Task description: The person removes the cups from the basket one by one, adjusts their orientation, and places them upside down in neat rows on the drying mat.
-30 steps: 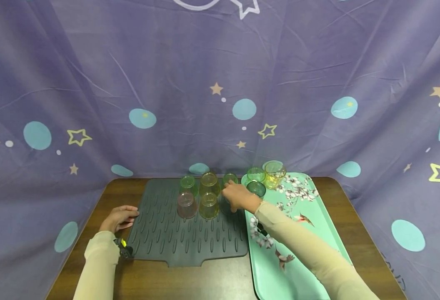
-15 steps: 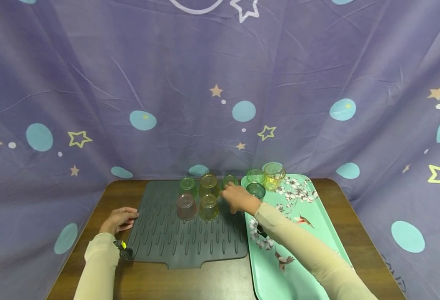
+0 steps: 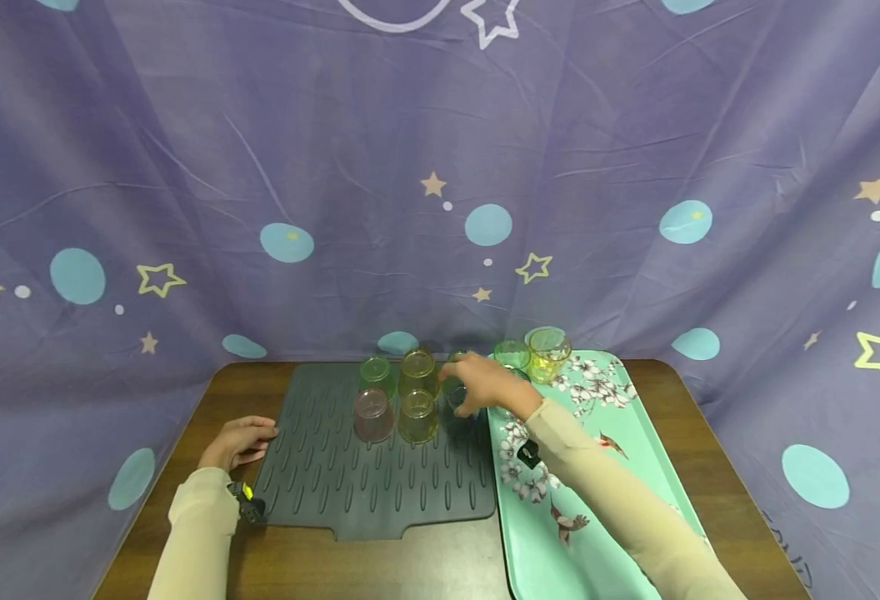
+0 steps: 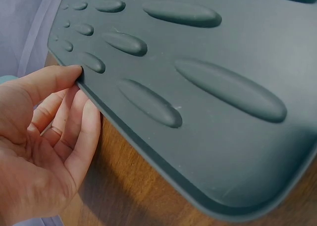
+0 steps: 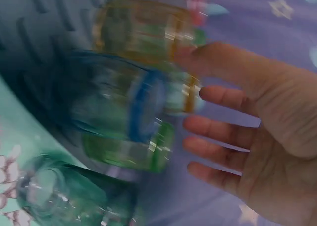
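Observation:
My left hand (image 3: 239, 442) pinches the left edge of a dark grey drying mat (image 3: 312, 492), thumb tip on the rim and fingertips beneath it in the left wrist view. Above the mat's right side, my right hand (image 3: 488, 383) is spread, its fingers apart from an upside-down blue glass (image 5: 99, 99). Behind that glass stands a green glass (image 5: 126, 151), largely covered by my hand in the head view. To its left are a yellow glass (image 3: 418, 419), a pink glass (image 3: 373, 419), an amber glass (image 3: 419, 372) and another green glass (image 3: 376, 375), all inverted.
A mint floral tray (image 3: 560, 567) lies right of the mat. At its far end stand a light green glass (image 3: 512, 353), a yellow glass (image 3: 550, 357) and a dark green glass (image 5: 74, 194). A purple curtain (image 3: 335, 167) hangs behind the wooden table (image 3: 440, 575).
The right hand has let go of the blue glass and pulled back slightly to the right, its fingers spreading. My left hand stays at the mat's edge.

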Available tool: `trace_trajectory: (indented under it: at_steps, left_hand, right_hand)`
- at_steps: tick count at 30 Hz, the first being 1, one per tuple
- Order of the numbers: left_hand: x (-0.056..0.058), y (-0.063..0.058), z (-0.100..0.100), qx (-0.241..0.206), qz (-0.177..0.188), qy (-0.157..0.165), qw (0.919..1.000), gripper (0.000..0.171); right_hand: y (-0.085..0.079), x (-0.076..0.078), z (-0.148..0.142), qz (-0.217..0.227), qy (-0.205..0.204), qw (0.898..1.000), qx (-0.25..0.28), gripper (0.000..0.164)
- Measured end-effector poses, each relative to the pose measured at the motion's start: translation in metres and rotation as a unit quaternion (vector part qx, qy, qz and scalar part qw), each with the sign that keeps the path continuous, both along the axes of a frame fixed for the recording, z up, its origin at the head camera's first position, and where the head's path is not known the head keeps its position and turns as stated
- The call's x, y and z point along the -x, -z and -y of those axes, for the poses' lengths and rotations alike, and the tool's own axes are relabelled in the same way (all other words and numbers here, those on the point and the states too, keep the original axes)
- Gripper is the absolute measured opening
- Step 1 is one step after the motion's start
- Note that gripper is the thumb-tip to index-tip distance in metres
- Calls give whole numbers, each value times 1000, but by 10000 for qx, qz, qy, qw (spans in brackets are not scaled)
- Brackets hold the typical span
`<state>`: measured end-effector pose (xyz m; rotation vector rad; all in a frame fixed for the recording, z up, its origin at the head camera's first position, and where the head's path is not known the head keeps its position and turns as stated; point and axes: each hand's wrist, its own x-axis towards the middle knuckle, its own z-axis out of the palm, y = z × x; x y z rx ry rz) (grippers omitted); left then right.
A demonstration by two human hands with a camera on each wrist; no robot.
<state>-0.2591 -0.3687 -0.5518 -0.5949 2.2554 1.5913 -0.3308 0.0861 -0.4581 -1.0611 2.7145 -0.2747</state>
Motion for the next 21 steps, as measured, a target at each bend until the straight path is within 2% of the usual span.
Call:
trace_trajectory:
  at_steps: [2,4,8,11,16,18,21]
  left_hand:
    - [1,0,0,9,14,14,10000,24]
    - [3,0,-1,14,43,-16,10000,22]
    - [3,1,0,-1,19,-25,10000,18]
    - [4,1,0,11,-30,-3,10000,18]
    - [3,-1,0,3,-26,-11,10000,16]
    - [2,-1,0,-3,-5,-14,10000,16]
    - [2,-1,0,-4,17,-8,10000,17]
  right_hand:
    - [-9,3,-11,274,-10,9978,599,59]
    - [-18,5,-23,538,16,9912,1207,56]
    - [-30,12,-51,829,172,9656,2458,53]
    - [-36,19,-75,972,394,9356,3372,53]
    - [-37,28,-116,1112,865,8711,4704,52]
    - [-34,29,-131,1156,1110,8468,5072,52]
    - [-26,30,-151,1190,1499,8213,5375,56]
